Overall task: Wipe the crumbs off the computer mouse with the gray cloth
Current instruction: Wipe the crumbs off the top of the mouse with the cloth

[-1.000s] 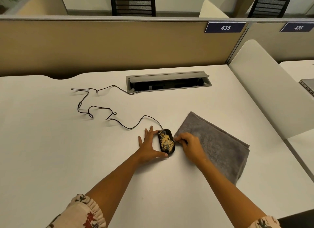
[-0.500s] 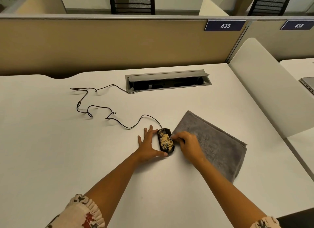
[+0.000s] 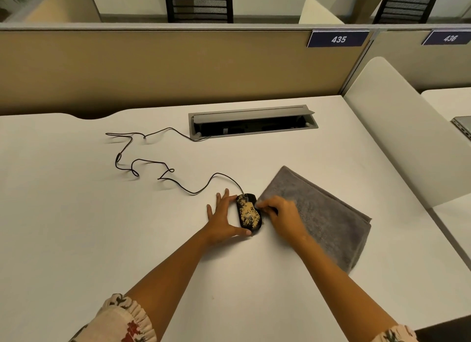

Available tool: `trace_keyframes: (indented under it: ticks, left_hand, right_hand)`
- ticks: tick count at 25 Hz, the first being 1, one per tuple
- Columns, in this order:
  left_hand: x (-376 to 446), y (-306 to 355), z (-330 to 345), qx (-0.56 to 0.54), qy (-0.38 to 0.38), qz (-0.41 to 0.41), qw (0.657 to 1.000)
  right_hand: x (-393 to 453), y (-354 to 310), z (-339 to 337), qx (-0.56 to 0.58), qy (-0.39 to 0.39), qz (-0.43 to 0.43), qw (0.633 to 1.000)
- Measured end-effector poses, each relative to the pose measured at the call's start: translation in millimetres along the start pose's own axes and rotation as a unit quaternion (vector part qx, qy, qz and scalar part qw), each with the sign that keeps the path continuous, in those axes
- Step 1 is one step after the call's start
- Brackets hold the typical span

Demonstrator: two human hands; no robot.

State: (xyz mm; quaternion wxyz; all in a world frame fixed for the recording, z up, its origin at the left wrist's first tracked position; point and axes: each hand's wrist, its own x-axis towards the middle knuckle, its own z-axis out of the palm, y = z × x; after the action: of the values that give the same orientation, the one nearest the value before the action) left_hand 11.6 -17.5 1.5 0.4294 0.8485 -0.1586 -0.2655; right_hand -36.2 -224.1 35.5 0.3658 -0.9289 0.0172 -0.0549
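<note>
A black computer mouse (image 3: 248,212) covered in tan crumbs lies on the white desk (image 3: 76,227). My left hand (image 3: 224,220) lies flat against the mouse's left side, fingers spread, thumb at its near end. Just right of the mouse lies a folded gray cloth (image 3: 323,214). My right hand (image 3: 283,214) rests on the cloth's near-left corner, fingers curled and pinching the cloth's edge right beside the mouse. The mouse's black cable (image 3: 142,163) snakes away to the far left.
An open grey cable box (image 3: 252,122) is sunk into the desk at the back, with the cable running into it. A tan partition (image 3: 165,68) walls off the far edge. A white side divider (image 3: 397,127) stands to the right.
My right hand has slid left along the cloth's corner until its fingertips reach the mouse's right side. The left hand and the mouse have stayed in place.
</note>
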Motion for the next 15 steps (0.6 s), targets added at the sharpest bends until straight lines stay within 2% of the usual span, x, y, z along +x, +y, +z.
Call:
trace_keyframes:
  ticks: [4, 9, 15]
  left_hand:
    - [0, 1, -1, -0.004, -0.001, 0.003, 1.000]
    - [0, 0, -1, -0.011, -0.006, 0.001, 1.000]
    - [1, -1, -1, -0.005, -0.007, 0.000, 1.000]
  right_hand:
    - [-16, 13, -13, -0.016, -0.042, -0.005, 0.999]
    - [18, 5, -14, -0.004, 0.004, 0.010, 1.000]
    - [46, -12, 12, -0.069, -0.015, 0.013, 0.997]
